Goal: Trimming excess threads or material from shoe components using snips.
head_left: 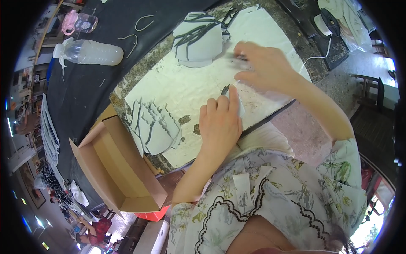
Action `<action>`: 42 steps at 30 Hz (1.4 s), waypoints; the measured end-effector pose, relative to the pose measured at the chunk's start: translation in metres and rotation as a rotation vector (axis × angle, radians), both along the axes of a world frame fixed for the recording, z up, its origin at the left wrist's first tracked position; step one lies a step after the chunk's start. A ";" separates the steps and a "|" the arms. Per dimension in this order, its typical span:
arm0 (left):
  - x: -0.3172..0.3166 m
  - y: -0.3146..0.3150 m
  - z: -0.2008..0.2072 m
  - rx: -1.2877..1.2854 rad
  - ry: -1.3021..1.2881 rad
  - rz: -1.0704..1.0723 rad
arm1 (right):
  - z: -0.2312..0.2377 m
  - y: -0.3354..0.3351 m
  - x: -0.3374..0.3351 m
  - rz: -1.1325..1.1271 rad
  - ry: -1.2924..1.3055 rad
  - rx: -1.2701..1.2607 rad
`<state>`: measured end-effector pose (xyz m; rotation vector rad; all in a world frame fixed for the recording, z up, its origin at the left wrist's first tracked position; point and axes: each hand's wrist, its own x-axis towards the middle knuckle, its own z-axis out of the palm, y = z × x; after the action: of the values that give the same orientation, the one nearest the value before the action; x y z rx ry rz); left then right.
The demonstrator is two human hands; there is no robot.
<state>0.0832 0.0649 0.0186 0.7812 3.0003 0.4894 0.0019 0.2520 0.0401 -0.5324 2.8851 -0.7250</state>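
My left hand [220,122] lies on the sheet with its index finger stretched forward and the others bent. It presses down a small white piece [241,106] with a dark strip at its far end, mostly hidden under the fingers. To the right, my right hand [266,67] is raised over the sheet, its fingers curled and smeared by motion. Something small and dark [242,58] shows blurred at its fingertips; its kind is unclear. Beyond the hands sits a stack of white curved pieces with black strips [198,46]. A second such stack [154,127] lies at the left.
A pale sheet [165,80] covers the stone-like work board. An open cardboard box [114,161] stands at the left front. On the black cloth are a plastic bottle [95,52], a pink-lidded jar [84,23] and cord bits [144,23]. A spool [327,22] stands far right.
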 end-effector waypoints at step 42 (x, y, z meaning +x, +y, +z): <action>0.001 -0.063 -0.008 1.052 -0.249 0.648 | -0.063 -0.046 0.117 -0.015 0.500 -0.284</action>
<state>0.0837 0.0016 0.0105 -0.3451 2.5134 2.0403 0.1191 0.2063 -0.0231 -0.8311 3.2530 -1.1624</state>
